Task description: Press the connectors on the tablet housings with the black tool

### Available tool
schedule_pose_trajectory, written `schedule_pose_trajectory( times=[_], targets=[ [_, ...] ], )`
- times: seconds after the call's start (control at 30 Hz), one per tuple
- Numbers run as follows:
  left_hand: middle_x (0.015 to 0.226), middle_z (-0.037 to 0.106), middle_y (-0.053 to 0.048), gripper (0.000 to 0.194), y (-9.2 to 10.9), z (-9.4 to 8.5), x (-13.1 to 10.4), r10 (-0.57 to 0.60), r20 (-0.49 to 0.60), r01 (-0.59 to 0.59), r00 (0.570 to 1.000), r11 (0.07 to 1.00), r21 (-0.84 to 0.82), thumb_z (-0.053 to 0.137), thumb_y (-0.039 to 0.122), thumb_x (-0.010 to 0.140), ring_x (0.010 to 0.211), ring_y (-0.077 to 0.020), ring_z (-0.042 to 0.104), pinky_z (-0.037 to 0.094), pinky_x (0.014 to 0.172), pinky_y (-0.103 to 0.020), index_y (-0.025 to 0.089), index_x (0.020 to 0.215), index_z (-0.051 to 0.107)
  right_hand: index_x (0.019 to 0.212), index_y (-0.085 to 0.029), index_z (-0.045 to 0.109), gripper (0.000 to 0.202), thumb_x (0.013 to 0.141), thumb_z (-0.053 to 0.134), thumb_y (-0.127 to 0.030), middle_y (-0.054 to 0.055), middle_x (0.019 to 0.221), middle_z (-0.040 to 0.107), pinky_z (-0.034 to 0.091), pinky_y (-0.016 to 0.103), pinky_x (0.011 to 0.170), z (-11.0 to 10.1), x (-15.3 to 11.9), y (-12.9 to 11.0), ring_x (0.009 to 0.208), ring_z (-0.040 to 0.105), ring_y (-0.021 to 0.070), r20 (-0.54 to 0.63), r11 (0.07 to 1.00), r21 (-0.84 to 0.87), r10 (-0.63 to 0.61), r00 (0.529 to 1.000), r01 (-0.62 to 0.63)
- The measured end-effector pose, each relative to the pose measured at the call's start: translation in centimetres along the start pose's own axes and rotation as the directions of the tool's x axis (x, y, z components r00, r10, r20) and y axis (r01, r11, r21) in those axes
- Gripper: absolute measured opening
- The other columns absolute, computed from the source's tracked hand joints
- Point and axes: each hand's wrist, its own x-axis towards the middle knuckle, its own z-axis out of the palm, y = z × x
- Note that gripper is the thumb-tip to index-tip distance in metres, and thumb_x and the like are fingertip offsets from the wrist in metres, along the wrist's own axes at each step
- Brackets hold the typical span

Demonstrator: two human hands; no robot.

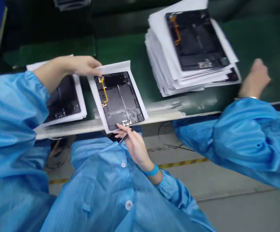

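In front of me a black tablet back shell (115, 103) lies tilted on a white paper sheet (138, 96), over the near edge of the bench. It carries an orange flex cable (104, 91) and a thin silvery strip down its middle. My left hand (82, 65) reaches across from the left, its thumb and fingers closed at the sheet's upper left corner. At the shell's lower edge, my right hand (135, 141) has its fingertips on the shell. A slim dark tool (124, 138) is held in that hand; its exact kind is unclear.
Left, under my forearm, more papers (80, 96) carry another shell (62, 100). A tall paper stack (158, 64) with a shell (195, 40) on top stands right on the green bench (130, 48). Beside it is a co-worker's hand (257, 79). A cable (165, 145) hangs below.
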Motion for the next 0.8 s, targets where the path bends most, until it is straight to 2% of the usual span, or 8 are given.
schedule_pose_trajectory(
  times=[0.1,0.17,0.3,0.37,0.47,0.6,0.7,0.8],
  targets=[
    [0.117,0.081,-0.004,0.036,-0.9,0.4,0.6,-0.019,0.060,0.008,0.998,0.984,0.177,0.067,0.026,0.116,0.124,-0.0220,0.073,0.045,0.118,-0.030,0.000,0.136,0.080,0.128,-0.031,0.089,0.051,0.100,0.077,-0.071,0.009,0.130,0.088,0.058,0.051,0.119,1.3,1.4,1.4,0.126,0.079,0.0308,0.097,0.998,-0.018,0.063,0.993,-0.062],
    [0.140,0.077,-0.014,0.036,-0.4,0.7,0.0,-0.019,0.021,0.013,1.000,0.962,0.273,0.063,0.020,0.116,0.144,-0.0331,0.066,0.042,0.125,-0.036,-0.002,0.141,0.077,0.124,-0.032,0.090,0.050,0.102,0.073,-0.074,0.008,0.140,0.085,0.059,0.049,0.115,1.1,1.7,1.0,0.130,0.078,0.0312,0.146,0.986,-0.167,0.043,0.988,-0.019],
    [0.171,0.052,-0.028,0.053,2.3,3.4,-5.6,0.107,-0.125,-0.048,0.986,0.913,0.405,0.061,0.024,0.119,0.169,-0.0540,0.034,0.024,0.139,-0.064,-0.006,0.163,0.057,0.116,-0.028,0.091,0.060,0.110,0.057,-0.078,0.009,0.117,0.087,0.059,0.043,0.098,-1.3,0.9,-2.0,0.104,0.079,0.0261,0.241,0.786,-0.586,-0.060,0.969,0.195],
    [0.163,0.059,-0.021,0.053,3.4,6.7,-9.4,0.216,-0.122,-0.147,0.969,0.894,0.422,0.060,0.039,0.120,0.166,-0.0503,0.041,0.032,0.136,-0.064,0.004,0.160,0.064,0.112,-0.027,0.090,0.062,0.114,0.050,-0.075,0.007,0.101,0.085,0.057,0.040,0.088,-2.6,0.8,-3.8,0.091,0.075,0.0233,0.273,0.683,-0.680,-0.099,0.957,0.265],
    [0.140,0.076,-0.012,0.035,3.7,13.3,-13.7,0.438,-0.217,-0.345,0.872,0.867,0.360,0.061,0.046,0.118,0.141,-0.0407,0.065,0.053,0.115,-0.057,0.023,0.137,0.079,0.105,-0.027,0.087,0.059,0.116,0.050,-0.071,0.005,0.097,0.082,0.055,0.036,0.079,-3.8,2.7,-6.2,0.082,0.070,0.0193,0.251,0.596,-0.722,-0.248,0.936,0.351],
    [0.133,0.081,-0.012,0.028,2.7,20.5,-15.1,0.479,-0.418,-0.402,0.772,0.877,0.263,0.064,0.039,0.116,0.126,-0.0355,0.069,0.057,0.100,-0.052,0.024,0.135,0.079,0.099,-0.024,0.077,0.055,0.113,0.057,-0.074,0.001,0.088,0.073,0.052,0.032,0.075,-4.3,7.9,-8.0,0.077,0.068,0.0153,0.299,0.489,-0.740,-0.376,0.877,0.462],
    [0.133,0.081,-0.011,0.027,2.4,22.4,-14.6,0.439,-0.507,-0.362,0.742,0.899,0.247,0.062,0.039,0.118,0.127,-0.0346,0.068,0.056,0.102,-0.051,0.024,0.133,0.079,0.103,-0.023,0.072,0.055,0.114,0.054,-0.074,0.000,0.089,0.073,0.050,0.031,0.077,-4.4,10.7,-8.6,0.080,0.070,0.0143,0.427,0.409,-0.754,-0.288,0.857,0.513],
    [0.131,0.082,-0.011,0.025,2.5,22.4,-14.3,0.442,-0.528,-0.368,0.725,0.897,0.245,0.062,0.036,0.118,0.125,-0.0331,0.069,0.054,0.100,-0.049,0.022,0.130,0.080,0.104,-0.023,0.069,0.051,0.117,0.052,-0.070,-0.001,0.088,0.074,0.048,0.031,0.077,-4.2,11.7,-9.1,0.081,0.071,0.0148,0.506,0.358,-0.760,-0.198,0.840,0.542]
  ],
)
